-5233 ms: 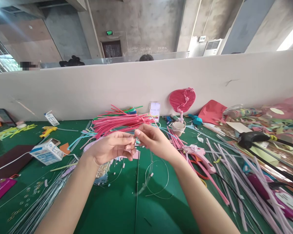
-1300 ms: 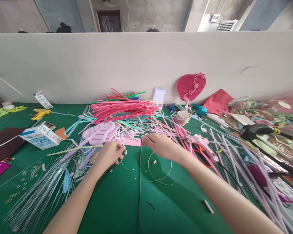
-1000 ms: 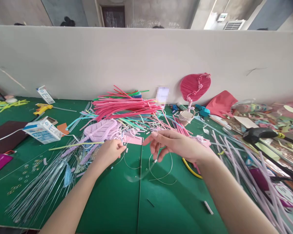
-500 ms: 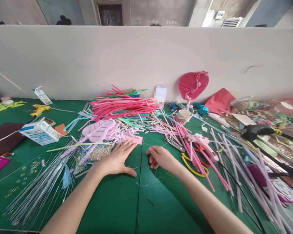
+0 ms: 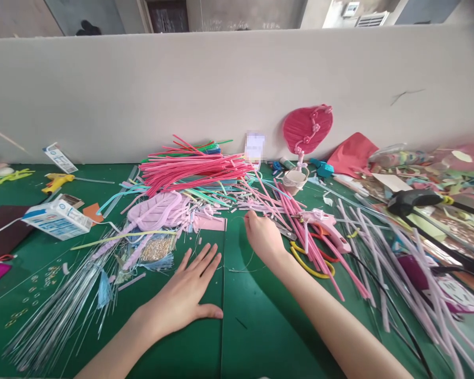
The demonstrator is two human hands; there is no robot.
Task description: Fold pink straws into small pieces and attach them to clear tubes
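Observation:
My left hand (image 5: 193, 295) lies palm down with its fingers spread on the green tabletop (image 5: 181, 352), holding nothing. My right hand (image 5: 263, 231) is farther from me and to the right, its fingers pinched together. A thin clear thread (image 5: 240, 271) curves over the table between the hands and runs up to the right fingertips, which appear to grip it. Beyond my left fingers lies a flat pink strip (image 5: 213, 224). Lilac fan-like pieces of fuzzy stems (image 5: 154, 210) and a gold beaded patch (image 5: 158, 247) are left of it.
Pink and red fuzzy stems (image 5: 193, 171) are heaped at the back. Scissors (image 5: 312, 263) and a pink glue gun (image 5: 327, 226) lie right of my right hand. A wire bundle (image 5: 59, 316) spreads at left. A pink fan (image 5: 308, 129) stands in a cup (image 5: 295, 180) against the partition.
My left hand has drawn back toward me, uncovering more of the pink strip. My right hand has moved away from me, up toward the strip's right side, and the thread's loop has shifted.

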